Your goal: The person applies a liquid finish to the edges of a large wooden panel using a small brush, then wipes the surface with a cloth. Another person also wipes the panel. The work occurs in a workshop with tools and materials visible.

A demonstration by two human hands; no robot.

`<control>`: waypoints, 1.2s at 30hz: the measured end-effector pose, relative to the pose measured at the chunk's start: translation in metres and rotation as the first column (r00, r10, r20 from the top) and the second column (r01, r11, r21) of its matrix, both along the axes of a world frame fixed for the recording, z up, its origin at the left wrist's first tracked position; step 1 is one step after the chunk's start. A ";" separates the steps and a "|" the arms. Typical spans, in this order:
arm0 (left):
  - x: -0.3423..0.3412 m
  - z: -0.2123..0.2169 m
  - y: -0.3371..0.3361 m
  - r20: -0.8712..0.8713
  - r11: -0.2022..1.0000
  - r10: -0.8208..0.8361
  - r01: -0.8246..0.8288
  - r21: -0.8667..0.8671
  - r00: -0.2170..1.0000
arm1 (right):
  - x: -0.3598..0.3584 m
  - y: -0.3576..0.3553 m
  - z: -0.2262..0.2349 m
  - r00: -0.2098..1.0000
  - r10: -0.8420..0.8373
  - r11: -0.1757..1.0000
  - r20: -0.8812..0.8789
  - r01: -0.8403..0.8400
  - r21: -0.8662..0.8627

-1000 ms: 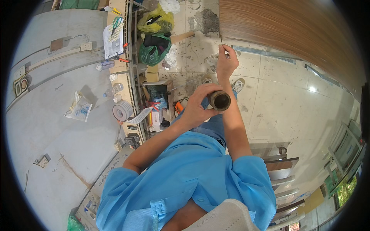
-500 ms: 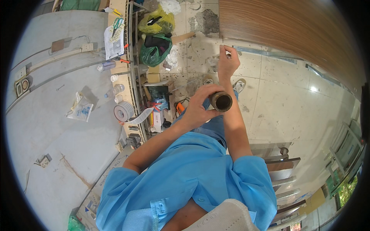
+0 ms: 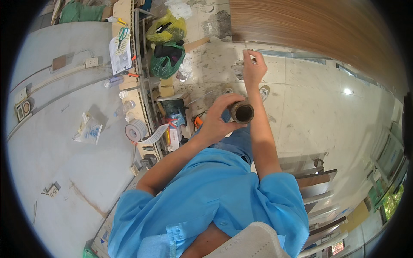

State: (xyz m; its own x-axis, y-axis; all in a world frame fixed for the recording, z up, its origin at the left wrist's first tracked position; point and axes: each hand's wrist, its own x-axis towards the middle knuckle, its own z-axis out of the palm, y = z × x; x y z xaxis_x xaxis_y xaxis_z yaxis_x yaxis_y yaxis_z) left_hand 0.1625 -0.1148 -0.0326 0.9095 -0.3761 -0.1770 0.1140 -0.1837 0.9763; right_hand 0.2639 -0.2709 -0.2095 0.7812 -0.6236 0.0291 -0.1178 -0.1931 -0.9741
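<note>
Slumping beside the metal frame at far left, a yellow plastic bag (image 3: 174, 32) shows something black inside; just nearer, a green plastic bag (image 3: 165, 68) is filled with dark, cloth-like material. A white packet (image 3: 89, 132) sits against the wall at left, its contents unclear. Near the centre, a brown tube-shaped vessel (image 3: 242, 112) rests in the left hand (image 3: 220, 118), whose fingers and thumb curl around it; its mouth faces up, the inside too dark to read. Farther off, the right hand (image 3: 254, 71) presses thumb and forefinger together; I cannot tell whether they pinch anything. A clear bottle (image 3: 128, 106) and a smaller white jar (image 3: 123, 94) stand at left.

Around these spread the grey wall (image 3: 56, 167) at left, the stained tile floor (image 3: 318, 114), and a wood-grain board (image 3: 318, 21) at far right. The narrow wooden desk (image 3: 132, 82) carries the bottle, jar, a label roll (image 3: 132, 124) and, on paper, green-handled scissors (image 3: 123, 34).
</note>
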 end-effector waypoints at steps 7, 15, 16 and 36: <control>0.001 -0.001 -0.007 0.028 0.999 -0.033 0.033 0.024 0.999 | 0.002 -0.041 0.003 0.959 -0.282 0.951 -0.001 0.280 0.134; 0.003 0.000 -0.022 0.036 0.997 -0.078 0.077 0.024 0.996 | 0.003 -0.061 0.005 0.995 -0.095 0.995 -0.017 0.095 -0.014; 0.003 0.000 -0.024 0.034 0.997 -0.080 0.080 0.021 0.996 | 0.002 -0.074 0.006 0.986 -0.168 0.986 -0.012 0.168 -0.006; 0.002 0.004 -0.071 0.049 0.988 -0.155 0.154 0.025 0.987 | -0.003 -0.142 0.001 0.998 -0.049 0.999 0.039 0.050 -0.023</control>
State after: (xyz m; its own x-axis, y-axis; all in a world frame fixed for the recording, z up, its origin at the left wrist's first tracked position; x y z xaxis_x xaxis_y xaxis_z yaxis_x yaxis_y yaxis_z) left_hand 0.1647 -0.1856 -0.0288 0.8486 -0.5098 -0.1414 0.0329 -0.2160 0.9758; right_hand 0.2613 -0.4131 -0.2086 0.7476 -0.6601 0.0734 -0.0905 -0.2108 -0.9733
